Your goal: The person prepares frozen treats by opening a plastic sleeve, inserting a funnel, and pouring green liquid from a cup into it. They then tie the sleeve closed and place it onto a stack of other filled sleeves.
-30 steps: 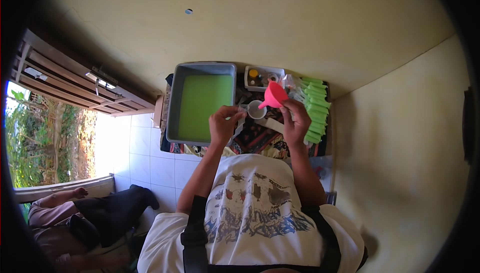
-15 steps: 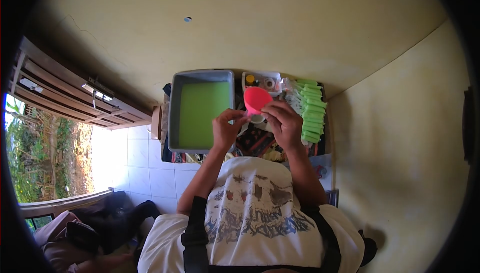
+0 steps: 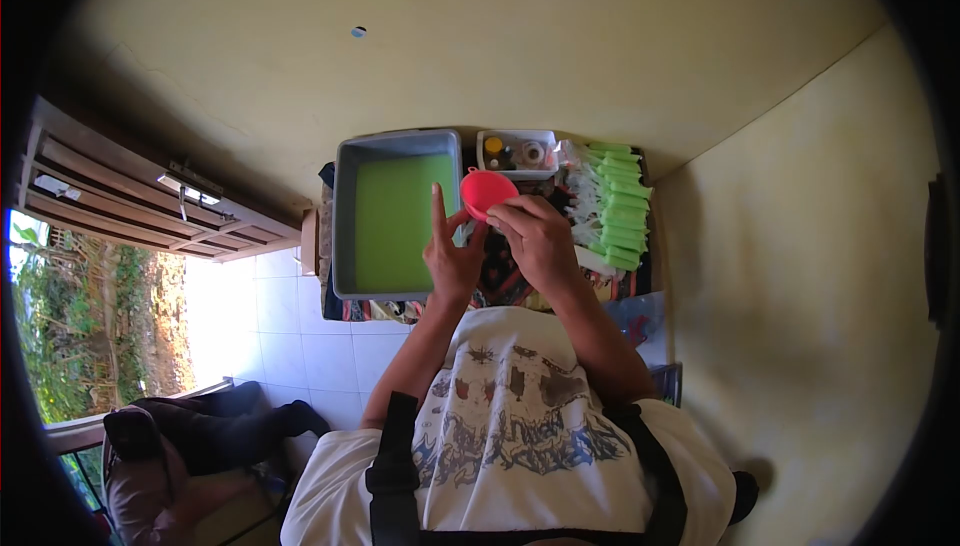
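My right hand (image 3: 540, 246) grips the rim of a red funnel (image 3: 488, 193), its wide mouth tilted up towards me. Just below it, my left hand (image 3: 453, 264) has its index finger stretched up while the thumb and other fingers close round a bit of clear plastic bag (image 3: 463, 234) by the funnel's spout. The spout itself is hidden. To the left stands a grey tub (image 3: 346, 216) holding green liquid (image 3: 395, 231). On the right, several tied plastic packs of green liquid (image 3: 625, 211) lie stacked in a row.
A white tray (image 3: 517, 173) with a yellow-capped jar (image 3: 493, 146) and a roll of tape (image 3: 533, 153) sits against the wall. A patterned cloth (image 3: 500, 281) covers the table. At left are an open wooden window shutter (image 3: 130, 186) and, lower, a seated person (image 3: 190, 456).
The funnel and my right hand have moved left and slightly down, nearer the tub. My left index finger has straightened upwards, away from its earlier pinch at the spout.
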{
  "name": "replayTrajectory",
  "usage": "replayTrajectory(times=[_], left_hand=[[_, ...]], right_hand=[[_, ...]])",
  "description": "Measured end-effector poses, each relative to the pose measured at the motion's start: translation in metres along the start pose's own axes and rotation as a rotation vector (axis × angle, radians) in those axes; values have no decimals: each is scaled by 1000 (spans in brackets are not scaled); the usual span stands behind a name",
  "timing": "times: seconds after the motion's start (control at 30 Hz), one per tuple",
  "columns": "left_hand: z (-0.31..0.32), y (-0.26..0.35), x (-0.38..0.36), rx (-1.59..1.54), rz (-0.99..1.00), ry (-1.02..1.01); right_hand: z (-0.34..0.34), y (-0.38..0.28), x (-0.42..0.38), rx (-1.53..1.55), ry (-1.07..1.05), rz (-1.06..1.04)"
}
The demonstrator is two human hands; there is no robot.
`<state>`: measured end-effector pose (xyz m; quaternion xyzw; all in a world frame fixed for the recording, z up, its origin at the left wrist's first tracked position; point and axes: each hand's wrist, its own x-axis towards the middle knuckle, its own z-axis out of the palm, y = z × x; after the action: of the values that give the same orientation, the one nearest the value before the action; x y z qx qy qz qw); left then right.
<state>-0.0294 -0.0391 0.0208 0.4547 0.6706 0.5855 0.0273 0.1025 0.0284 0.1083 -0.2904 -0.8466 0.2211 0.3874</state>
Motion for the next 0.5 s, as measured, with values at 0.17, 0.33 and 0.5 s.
replayTrajectory(times=[0.17,0.33,0.5], left_hand=[[10,2,-3,-33,86,85],[5,4,-4,207,229,-33],[-3,-1,-8,151,152,-36]], right_hand=[[4,-1,4,-73,-77,0],[7,9,6,-109,-206,-22],[8,28,1,265,-73,-17]])
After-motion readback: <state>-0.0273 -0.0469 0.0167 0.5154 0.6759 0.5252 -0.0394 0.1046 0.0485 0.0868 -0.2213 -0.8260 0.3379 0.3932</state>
